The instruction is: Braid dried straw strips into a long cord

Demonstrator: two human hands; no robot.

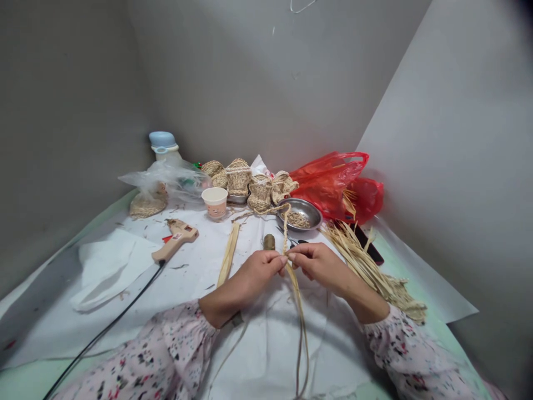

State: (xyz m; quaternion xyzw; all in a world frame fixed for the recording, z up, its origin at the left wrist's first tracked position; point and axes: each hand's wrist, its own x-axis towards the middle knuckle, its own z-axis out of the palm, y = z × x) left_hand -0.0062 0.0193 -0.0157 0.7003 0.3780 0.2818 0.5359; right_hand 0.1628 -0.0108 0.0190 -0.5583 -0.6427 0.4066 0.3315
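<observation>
A thin braid of straw runs down from the metal bowl's rim to my fingers. My left hand pinches its lower end between thumb and fingers. Right beside it, my right hand is closed on the same braid, fingertips almost touching the left ones. Loose straw strands hang from below my hands toward the front of the table. Just behind my left hand stands a small spool of dark thread. Dark handles, perhaps of scissors, show partly behind my right hand.
Several woven straw pieces, a paper cup and a metal bowl stand at the back. A glue gun with its black cord lies left. Flat straw strips lie nearby; a straw bundle and red plastic bag are right.
</observation>
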